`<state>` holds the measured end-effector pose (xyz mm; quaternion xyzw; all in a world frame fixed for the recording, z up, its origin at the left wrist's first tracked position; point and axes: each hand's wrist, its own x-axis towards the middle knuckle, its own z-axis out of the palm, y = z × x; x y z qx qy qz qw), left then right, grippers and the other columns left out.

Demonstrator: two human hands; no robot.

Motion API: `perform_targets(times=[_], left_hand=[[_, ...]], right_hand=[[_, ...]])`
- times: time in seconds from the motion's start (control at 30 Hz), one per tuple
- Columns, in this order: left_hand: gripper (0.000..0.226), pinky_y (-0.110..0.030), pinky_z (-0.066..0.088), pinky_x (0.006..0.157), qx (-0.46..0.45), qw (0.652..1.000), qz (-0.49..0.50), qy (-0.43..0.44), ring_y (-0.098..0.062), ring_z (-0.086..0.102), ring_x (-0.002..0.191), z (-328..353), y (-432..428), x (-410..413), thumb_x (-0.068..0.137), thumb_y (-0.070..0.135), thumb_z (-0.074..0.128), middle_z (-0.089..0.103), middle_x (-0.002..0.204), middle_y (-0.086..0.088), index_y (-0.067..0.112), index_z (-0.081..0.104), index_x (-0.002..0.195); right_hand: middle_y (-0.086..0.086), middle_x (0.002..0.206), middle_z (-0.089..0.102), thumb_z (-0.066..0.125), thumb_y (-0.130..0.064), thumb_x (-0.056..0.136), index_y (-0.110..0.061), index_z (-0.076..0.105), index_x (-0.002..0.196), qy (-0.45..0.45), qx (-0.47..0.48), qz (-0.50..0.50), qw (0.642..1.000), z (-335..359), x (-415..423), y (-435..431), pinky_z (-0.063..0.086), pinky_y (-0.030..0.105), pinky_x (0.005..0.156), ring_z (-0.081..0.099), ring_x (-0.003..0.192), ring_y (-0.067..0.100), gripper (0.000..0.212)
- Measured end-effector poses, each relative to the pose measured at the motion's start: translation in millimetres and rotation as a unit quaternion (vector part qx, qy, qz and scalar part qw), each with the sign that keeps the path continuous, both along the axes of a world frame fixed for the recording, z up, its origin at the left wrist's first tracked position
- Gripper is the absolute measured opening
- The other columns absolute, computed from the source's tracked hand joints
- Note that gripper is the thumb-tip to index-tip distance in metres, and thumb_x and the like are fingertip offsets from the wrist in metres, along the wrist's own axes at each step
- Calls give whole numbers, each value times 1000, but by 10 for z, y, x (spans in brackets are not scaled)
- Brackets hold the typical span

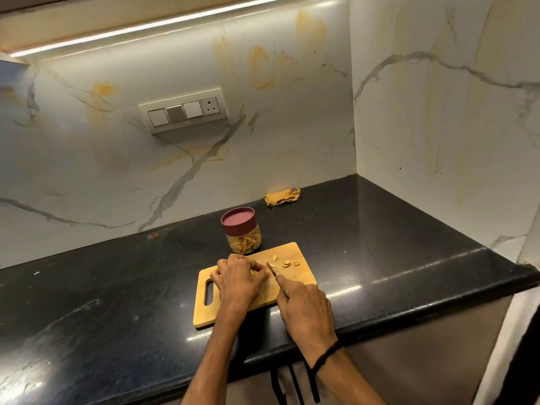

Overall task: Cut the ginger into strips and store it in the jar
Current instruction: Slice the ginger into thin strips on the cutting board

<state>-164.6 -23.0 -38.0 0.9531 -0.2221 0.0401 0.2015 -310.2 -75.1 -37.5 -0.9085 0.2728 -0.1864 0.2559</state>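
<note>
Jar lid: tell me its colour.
Maroon. The head view, the only one, shows the lid closed on the jar.

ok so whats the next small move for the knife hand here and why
Probably press the knife straight down for another cut. The right hand holds its blade right beside the left hand, whose curled fingertips pin a ginger piece on the wooden cutting board. More ginger slices wait to the right, and the jar is lidded, so storing likely comes later.
</note>
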Motion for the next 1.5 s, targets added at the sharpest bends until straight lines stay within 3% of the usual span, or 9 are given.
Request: perform_targets(times=[0.4, 0.53, 0.67, 0.83, 0.93, 1.13, 1.23, 1.4, 1.5], left_hand=[[19, -43, 28, 104, -15, 1000, -4, -19, -20, 38, 123, -30, -12, -2, 87, 42, 74, 55, 128, 5, 31, 77, 102], [21, -42, 28, 104, -1, 1000, -5, -30, -20, 38, 123, -5, -6, -33, 88, 43, 72, 53, 129, 5, 31, 77, 105], [22, -43, 29, 105, 29, 999, -1, -32, -20, 37, 124, 19, 13, -28, 89, 44, 70, 52, 130, 3, 31, 75, 107], [20, -42, 29, 105, 10, 998, 16, -54, -20, 39, 124, 75, 89, 20, 90, 42, 70, 53, 130, 4, 30, 75, 106], [20, -43, 29, 105, -8, 998, 23, -62, -19, 40, 123, 106, 132, 41, 90, 42, 70, 54, 128, 4, 31, 76, 106], [18, -44, 30, 105, -33, 997, 34, -62, -20, 41, 122, 87, 173, 103, 91, 41, 70, 56, 127, 4, 32, 76, 105], [19, -45, 31, 107, -35, 997, 36, -57, -19, 41, 123, 63, 153, 81, 91, 42, 70, 56, 128, 5, 32, 76, 106], [20, -44, 30, 107, -39, 997, 29, -58, -19, 40, 124, 32, 130, 87, 91, 44, 68, 55, 130, 6, 35, 74, 108], [20, -44, 30, 107, -43, 997, 25, -59, -19, 41, 124, 27, 121, 93, 91, 44, 68, 55, 130, 6, 34, 74, 108]], right_hand=[[3, 110, 66, 36, -25, 105, -29, 50, 137, 36, -24, 0, 999, -36, 190, 2, 49, 30, 74, 64, 98, 20, 35], [3, 105, 65, 37, -21, 104, -26, 47, 134, 43, -56, 9, 998, -112, 38, 106, 38, 27, 64, 64, 95, 20, 32], [-1, 106, 66, 39, -31, 104, -33, 50, 136, 5, -14, -4, 1000, -46, -160, 28, 46, 25, 73, 62, 95, 16, 34], [-2, 108, 68, 42, -37, 101, -39, 47, 141, -31, 39, -27, 998, 50, -127, -54, 43, 23, 70, 60, 93, 14, 40], [-2, 111, 68, 40, -34, 102, -38, 44, 143, -23, 35, -43, 998, 50, -22, -38, 49, 27, 79, 62, 98, 16, 41], [-3, 110, 66, 38, -37, 103, -39, 37, 146, -10, 18, -5, 1000, -37, -25, 142, 50, 26, 81, 62, 99, 14, 43], [-1, 111, 65, 35, -35, 104, -37, 35, 147, 5, -7, -34, 999, -49, 15, 56, 50, 27, 80, 63, 99, 15, 42], [0, 102, 65, 35, -31, 105, -31, 34, 146, 9, -19, 0, 1000, -83, -11, 162, 44, 25, 70, 62, 87, 15, 41], [-2, 90, 56, 35, -32, 105, -33, 28, 149, 15, -17, -25, 999, -150, -57, 86, 38, 23, 66, 50, 75, 14, 45]])
